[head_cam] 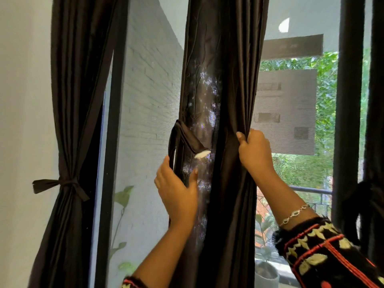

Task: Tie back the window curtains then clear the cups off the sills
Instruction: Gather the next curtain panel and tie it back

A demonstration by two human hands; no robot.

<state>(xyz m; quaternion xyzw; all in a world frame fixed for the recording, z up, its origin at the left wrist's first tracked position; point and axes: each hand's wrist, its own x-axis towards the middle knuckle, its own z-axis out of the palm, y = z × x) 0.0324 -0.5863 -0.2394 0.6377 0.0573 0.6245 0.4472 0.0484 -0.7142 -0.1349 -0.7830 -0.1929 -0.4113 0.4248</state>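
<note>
Right hand [254, 151]: clenched, a fold of the middle curtain [225, 80] bunched in the fist at its right edge. Left hand [178, 191]: loosely curved, fingers part-open, laid against the curtain's left edge with the thumb pressed on the cloth; the hanging loop of the tie-back strap [178, 140] is touched by the fingertips. Middle curtain: dark brown, smooth with a faint sheen, gathered into a vertical column before the mesh-screened window; a thinner patterned panel is seen where light shows through. Strap: same dark fabric, a white tab at its end. Left curtain [72, 100]: already cinched with a knotted tie [62, 185]. Sleeve [324, 252]: black, embroidered; a chain bracelet [295, 214] is worn on the right wrist. No cups can be made out
</note>
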